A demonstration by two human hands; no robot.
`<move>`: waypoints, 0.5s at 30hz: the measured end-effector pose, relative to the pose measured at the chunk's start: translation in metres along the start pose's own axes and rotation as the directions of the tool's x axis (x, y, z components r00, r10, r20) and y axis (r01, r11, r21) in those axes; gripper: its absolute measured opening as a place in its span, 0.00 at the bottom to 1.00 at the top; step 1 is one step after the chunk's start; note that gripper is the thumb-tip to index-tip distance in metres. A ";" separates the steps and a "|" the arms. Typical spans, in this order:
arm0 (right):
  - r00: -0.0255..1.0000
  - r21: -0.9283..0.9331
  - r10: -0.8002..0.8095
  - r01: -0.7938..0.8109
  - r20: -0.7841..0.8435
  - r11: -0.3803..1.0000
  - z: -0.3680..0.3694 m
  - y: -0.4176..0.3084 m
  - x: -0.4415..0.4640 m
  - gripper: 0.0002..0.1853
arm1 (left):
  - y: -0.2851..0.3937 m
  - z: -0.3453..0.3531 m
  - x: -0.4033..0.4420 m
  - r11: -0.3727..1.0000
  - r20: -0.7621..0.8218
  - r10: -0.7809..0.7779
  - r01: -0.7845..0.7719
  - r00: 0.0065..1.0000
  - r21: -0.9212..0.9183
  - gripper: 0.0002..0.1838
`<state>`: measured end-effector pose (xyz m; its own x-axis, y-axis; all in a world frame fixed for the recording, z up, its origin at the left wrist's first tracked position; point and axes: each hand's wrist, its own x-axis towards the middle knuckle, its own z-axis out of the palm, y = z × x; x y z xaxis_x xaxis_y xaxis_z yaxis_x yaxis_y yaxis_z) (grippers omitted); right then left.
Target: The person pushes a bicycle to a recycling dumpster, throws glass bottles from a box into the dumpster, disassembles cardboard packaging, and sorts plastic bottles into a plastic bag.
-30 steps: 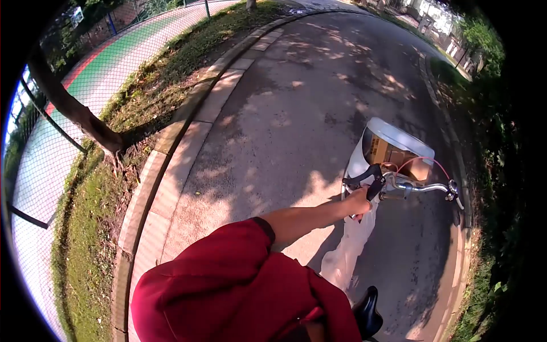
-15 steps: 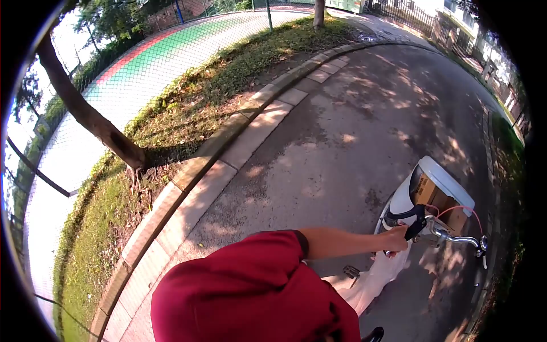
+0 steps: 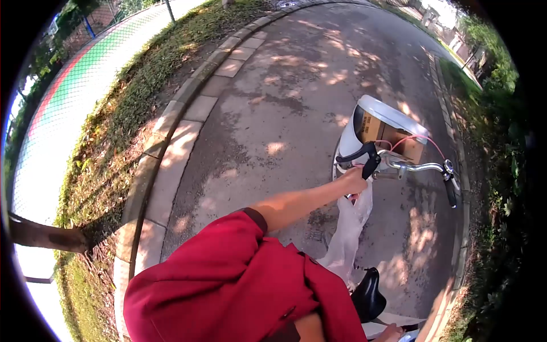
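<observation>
My left hand (image 3: 355, 180) is wrapped around the black left grip (image 3: 371, 166) of a bicycle's handlebar (image 3: 423, 167), below the black brake lever. A whitish, translucent plastic bag (image 3: 348, 225) hangs beneath that hand. In front of the handlebar is a white basket (image 3: 393, 117) with cardboard boxes (image 3: 373, 127) inside. My right hand (image 3: 391, 333) is low at the frame's bottom edge, behind the black saddle (image 3: 369, 295). It looks closed, beside a dark bar and something pale, but what it grips is unclear. The right handlebar grip (image 3: 451, 195) has no hand on it.
The paved road (image 3: 296, 97) runs ahead and curves right. A stone kerb (image 3: 165, 122) and grass strip (image 3: 137, 85) border it on the left, with a tree trunk (image 3: 48, 235) and a mesh fence. Another kerb (image 3: 447, 108) and dark bushes (image 3: 501, 188) line the right side.
The view has turned right and down, so the bicycle's front sits higher and further left in the picture. The saddle and my right hand have come into view. My left hand keeps its hold.
</observation>
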<state>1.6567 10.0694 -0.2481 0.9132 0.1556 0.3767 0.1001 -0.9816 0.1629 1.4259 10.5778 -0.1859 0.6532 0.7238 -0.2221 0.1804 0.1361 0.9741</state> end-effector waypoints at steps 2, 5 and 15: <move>0.999 -0.038 0.049 -0.049 -0.010 0.998 -0.007 -0.045 0.015 0.15 | 0.000 -0.044 0.073 0.994 0.097 -0.057 0.048 0.994 0.095 0.18; 0.999 -0.053 0.024 -0.026 -0.028 0.998 -0.002 -0.138 0.046 0.16 | 0.032 -0.112 0.158 0.989 0.073 -0.102 0.093 0.992 0.112 0.18; 0.998 -0.006 0.043 -0.043 -0.050 0.999 -0.011 -0.470 0.145 0.14 | 0.073 -0.297 0.448 0.998 0.107 -0.017 0.023 0.994 -0.056 0.14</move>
<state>1.7379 10.5543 -0.2601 0.8957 0.1188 0.4284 0.0583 -0.9867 0.1519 1.5128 11.1130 -0.2019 0.7249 0.6451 -0.2417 0.1541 0.1901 0.9696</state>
